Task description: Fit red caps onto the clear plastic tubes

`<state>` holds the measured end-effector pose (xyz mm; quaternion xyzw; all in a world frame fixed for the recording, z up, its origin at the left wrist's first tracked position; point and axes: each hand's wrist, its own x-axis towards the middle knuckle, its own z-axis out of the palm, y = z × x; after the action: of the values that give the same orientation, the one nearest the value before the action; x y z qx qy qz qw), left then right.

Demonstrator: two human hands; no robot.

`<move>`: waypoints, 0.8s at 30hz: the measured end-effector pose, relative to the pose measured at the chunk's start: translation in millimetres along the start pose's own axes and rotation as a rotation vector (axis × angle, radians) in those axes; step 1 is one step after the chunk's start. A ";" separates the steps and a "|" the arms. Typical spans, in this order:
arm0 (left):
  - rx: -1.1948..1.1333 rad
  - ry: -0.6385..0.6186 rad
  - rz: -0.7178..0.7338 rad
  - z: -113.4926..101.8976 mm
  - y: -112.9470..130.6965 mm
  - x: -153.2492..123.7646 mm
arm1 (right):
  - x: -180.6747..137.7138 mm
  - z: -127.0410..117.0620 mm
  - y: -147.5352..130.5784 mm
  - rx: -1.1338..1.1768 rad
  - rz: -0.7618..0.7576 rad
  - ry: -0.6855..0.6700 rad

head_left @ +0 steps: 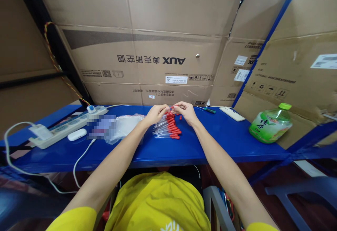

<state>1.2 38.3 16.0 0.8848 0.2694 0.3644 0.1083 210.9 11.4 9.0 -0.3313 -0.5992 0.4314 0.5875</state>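
Observation:
Both my hands meet at the back middle of the blue shelf [184, 150]. My left hand [156, 113] and my right hand [185, 111] have their fingers pinched together on a small red-capped clear tube [171, 110] held between them. Just in front of the hands lies a row of several clear tubes with red caps [170, 128], side by side on the shelf. One loose red cap [180, 117] lies beside my right hand.
Clear plastic bags [123, 125] lie left of the tubes. Further left are a white power strip [65, 127] with cables and a small white case [76, 134]. A green screwdriver [210, 110], a white remote [232, 113] and a green bottle [271, 123] lie to the right. Cardboard boxes [147, 59] stand behind.

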 end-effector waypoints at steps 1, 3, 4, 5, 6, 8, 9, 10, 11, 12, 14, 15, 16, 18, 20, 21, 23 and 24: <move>-0.014 0.012 -0.005 0.4 1.6 0.5 | 0.3 0.8 -0.1 0.000 -0.007 0.010; -0.043 0.031 -0.009 1.4 3.9 1.2 | 0.8 2.1 0.3 -0.001 -0.022 0.025; -0.054 0.037 -0.009 1.9 4.6 1.4 | 1.0 2.6 0.8 -0.004 -0.030 0.030; -0.060 0.039 -0.009 2.3 5.0 1.5 | 1.2 2.9 1.3 -0.008 -0.037 0.034; -0.061 0.040 -0.011 2.5 5.2 1.5 | 1.2 3.1 1.8 -0.012 -0.041 0.036; -0.057 0.039 -0.015 2.6 5.1 1.4 | 1.0 3.3 2.3 -0.013 -0.044 0.035; -0.054 0.037 -0.017 2.5 5.0 1.3 | 0.7 3.5 2.3 -0.010 -0.042 0.032; -0.052 0.034 -0.018 2.3 4.9 1.2 | 0.3 3.6 2.2 -0.005 -0.040 0.029; -0.048 0.032 -0.017 1.9 4.7 1.0 | -0.1 3.8 2.0 -0.001 -0.038 0.026; -0.044 0.029 -0.016 1.6 4.5 0.9 | -0.5 4.0 1.8 0.002 -0.037 0.023; -0.031 0.022 -0.012 0.6 4.2 0.7 | -1.2 4.6 1.4 0.007 -0.038 0.015; -0.024 0.019 -0.009 0.1 4.3 0.7 | -1.5 4.9 1.2 0.013 -0.039 0.007; -0.019 0.016 -0.007 -0.5 4.5 0.7 | -1.6 5.1 1.1 0.020 -0.040 -0.001; -0.012 0.010 -0.003 -1.5 5.7 1.1 | -1.4 4.8 0.5 0.030 -0.043 -0.014; -0.010 0.011 0.002 -1.9 7.3 1.5 | -0.7 3.7 0.1 0.020 -0.044 -0.016; -0.007 0.013 0.004 -1.8 8.0 1.7 | -0.3 2.8 0.0 0.009 -0.044 -0.013; 0.006 0.010 0.008 -1.3 8.6 1.7 | 0.3 1.4 0.5 -0.014 -0.044 -0.010; 0.015 0.004 0.009 -1.0 8.4 1.6 | 0.5 1.0 1.1 -0.023 -0.044 -0.012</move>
<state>4.8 32.1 20.8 0.8860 0.2685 0.3646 0.0994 209.8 12.2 8.3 -0.3224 -0.6145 0.4135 0.5894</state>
